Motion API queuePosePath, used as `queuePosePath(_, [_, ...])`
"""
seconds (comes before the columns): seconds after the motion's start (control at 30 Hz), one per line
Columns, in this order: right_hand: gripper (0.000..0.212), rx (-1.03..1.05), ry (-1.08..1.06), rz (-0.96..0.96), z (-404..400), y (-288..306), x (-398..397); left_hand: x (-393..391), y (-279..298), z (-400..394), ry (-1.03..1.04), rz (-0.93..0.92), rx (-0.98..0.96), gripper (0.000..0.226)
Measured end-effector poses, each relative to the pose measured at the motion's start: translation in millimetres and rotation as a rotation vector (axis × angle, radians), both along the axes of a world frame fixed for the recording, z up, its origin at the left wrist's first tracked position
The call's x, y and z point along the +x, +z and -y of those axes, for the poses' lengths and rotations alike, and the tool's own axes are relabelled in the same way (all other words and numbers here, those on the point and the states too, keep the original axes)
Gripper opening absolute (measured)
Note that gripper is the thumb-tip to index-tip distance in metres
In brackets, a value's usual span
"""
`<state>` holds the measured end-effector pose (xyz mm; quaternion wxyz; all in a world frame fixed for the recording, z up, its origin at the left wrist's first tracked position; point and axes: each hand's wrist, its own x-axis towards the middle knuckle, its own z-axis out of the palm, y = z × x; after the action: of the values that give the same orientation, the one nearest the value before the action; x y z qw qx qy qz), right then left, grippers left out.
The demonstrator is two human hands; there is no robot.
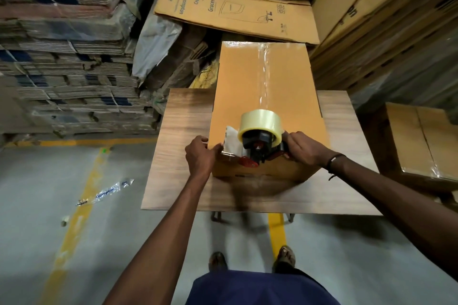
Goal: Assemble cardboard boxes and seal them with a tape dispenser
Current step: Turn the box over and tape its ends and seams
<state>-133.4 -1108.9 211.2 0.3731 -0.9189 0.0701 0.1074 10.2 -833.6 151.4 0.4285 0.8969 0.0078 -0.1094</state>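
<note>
— Box position?
— Cardboard box (265, 96) lies closed on the counter (183, 156), clear tape along its top seam.
— Hands?
— Right hand (303, 147), fingers curled, grips the tape dispenser (260, 136) at the near edge. Left hand (199, 156) pinches the tape end there.

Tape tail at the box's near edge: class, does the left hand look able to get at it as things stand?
Probably yes. The left hand is already at the box's near corner, its thumb touching the loose tape tail beside the tape dispenser. Nothing lies between them.

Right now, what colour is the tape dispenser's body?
Black with red parts, seen in the head view: tape dispenser.
</note>
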Motion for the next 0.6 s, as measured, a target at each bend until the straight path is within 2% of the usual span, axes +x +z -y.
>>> queuePosePath(0.17, [0.082,-0.120,0.028,0.066,6.5,-7.3,-1.1,-15.7,1.9,4.1,0.079,0.093,-0.016,0.055])
queuePosePath(0.37, [0.066,-0.162,0.035,0.070,60.8,-0.1,-35.0,-12.9,9.6,8.4,0.130,0.046,0.010,0.061])
queuePosePath(0.5, [0.034,-0.176,0.063,0.084,127.9,-8.6,-77.9,-18.3,8.3,11.5,0.144,0.060,0.018,0.060])
queuePosePath(0.6, [0.025,-0.176,0.080,0.095,148.8,-7.7,-95.5,-25.6,12.0,17.0,0.148,0.093,0.083,0.063])
